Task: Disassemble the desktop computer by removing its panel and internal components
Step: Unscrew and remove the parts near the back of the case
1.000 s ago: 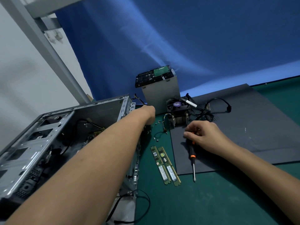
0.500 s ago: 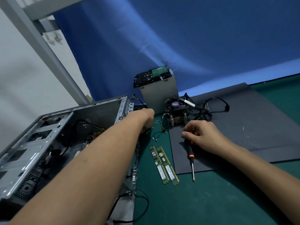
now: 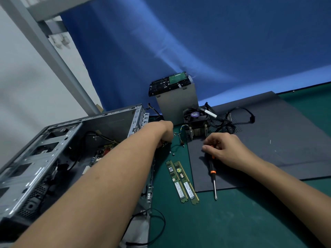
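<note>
While right hand point(image 3: 226, 149) grips slim screwdriver point(image 3: 212, 173), finned heatsink point(image 3: 198, 131) near; panel point(image 3: 272, 151) matte.

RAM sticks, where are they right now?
In the head view, the two RAM sticks lie side by side on the green mat, between the open case and the screwdriver.

Green mat point(image 3: 232, 221), blue backdrop point(image 3: 215, 51), black-orange screwdriver point(image 3: 212, 173)

Blue cloth backdrop point(image 3: 197, 42), white wall point(image 3: 21, 86) left — grey metal post point(image 3: 53, 56), green tabletop point(image 3: 232, 221)
</note>
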